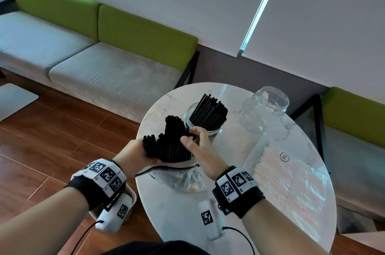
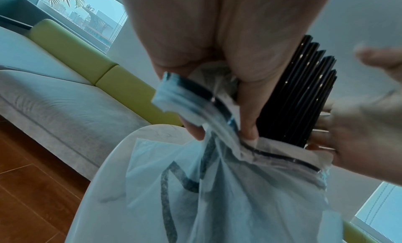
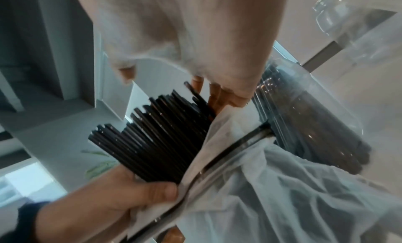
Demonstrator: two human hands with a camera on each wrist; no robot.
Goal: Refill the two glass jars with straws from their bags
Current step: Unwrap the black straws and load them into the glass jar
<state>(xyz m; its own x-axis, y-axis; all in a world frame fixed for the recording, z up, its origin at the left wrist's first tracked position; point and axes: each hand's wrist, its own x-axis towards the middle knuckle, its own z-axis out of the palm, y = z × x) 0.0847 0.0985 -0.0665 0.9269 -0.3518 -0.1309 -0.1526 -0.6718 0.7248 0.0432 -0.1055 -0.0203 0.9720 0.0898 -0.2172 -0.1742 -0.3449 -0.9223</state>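
My left hand [image 1: 135, 156] grips a fanned bunch of black straws [image 1: 166, 144] together with the mouth of their clear plastic bag [image 1: 183, 177], just above the table's near left side. My right hand [image 1: 200, 146] reaches into the bunch's right side, thumb and fingers closed round some of those straws. Right behind the hands stands a glass jar [image 1: 205, 127] with black straws in it. A second, almost empty glass jar [image 1: 264, 108] stands at the back right. In the left wrist view my fingers [image 2: 250, 109] pinch the bag [image 2: 239, 195] against the straws [image 2: 300, 98].
A clear bag of white straws [image 1: 281, 169] lies on the right half of the round marble table [image 1: 177, 213]. A grey and green bench [image 1: 104, 67] runs along the wall behind. Wooden floor lies to the left, and a pale bin sits below my left wrist.
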